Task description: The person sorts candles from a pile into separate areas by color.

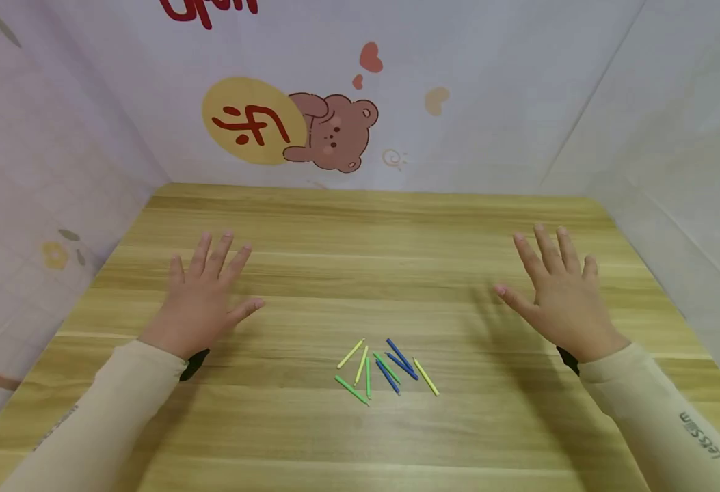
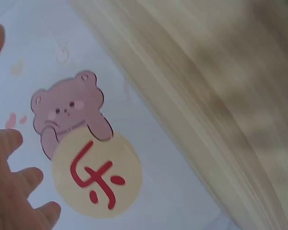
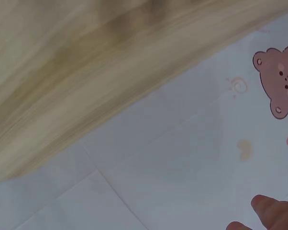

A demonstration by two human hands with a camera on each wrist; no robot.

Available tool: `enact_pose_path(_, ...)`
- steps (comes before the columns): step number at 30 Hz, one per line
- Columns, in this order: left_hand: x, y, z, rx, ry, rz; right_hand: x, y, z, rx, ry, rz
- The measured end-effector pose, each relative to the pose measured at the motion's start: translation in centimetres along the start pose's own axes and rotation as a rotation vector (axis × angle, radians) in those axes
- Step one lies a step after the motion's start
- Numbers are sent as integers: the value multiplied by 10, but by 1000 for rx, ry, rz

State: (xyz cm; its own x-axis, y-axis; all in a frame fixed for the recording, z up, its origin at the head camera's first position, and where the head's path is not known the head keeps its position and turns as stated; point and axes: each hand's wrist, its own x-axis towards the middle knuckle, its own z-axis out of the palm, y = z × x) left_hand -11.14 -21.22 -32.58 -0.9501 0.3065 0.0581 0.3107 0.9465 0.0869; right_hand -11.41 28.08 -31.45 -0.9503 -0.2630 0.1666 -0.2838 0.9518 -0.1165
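Sticks [image 1: 387, 368] lie between left hand [image 1: 200, 301] and right hand [image 1: 565, 304]

In the head view, the top edge cuts the red lettering [image 1: 202, 14], and the bottom edge cuts the left sleeve [image 1: 89, 410], right sleeve [image 1: 673, 417] and table [image 1: 273, 437]. The sticks' [image 1: 368, 378] tips are too small to make out. The left sleeve's print [image 1: 57, 427] is unreadable. In the wrist views, the left hand [image 2: 7, 191], right hand [image 3: 278, 214] and, at right, the bear [image 3: 277, 81] are cropped; the table blurs.
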Motion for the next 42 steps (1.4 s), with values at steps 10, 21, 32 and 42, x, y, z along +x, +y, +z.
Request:
enact_pose_path(10,-2,18,6,4,57,118,-3,-10,13,19,52,-89)
enact_pose_path(21,-4,36,17,-54,32,286,-8,-27,26,88,34,-182)
enact_pose_path(32,-2,56,21,-110,188,509,-10,-41,31,189,101,-261)
enact_pose_path(42,-5,73,26,-211,187,596,-13,-56,33,287,79,-250)
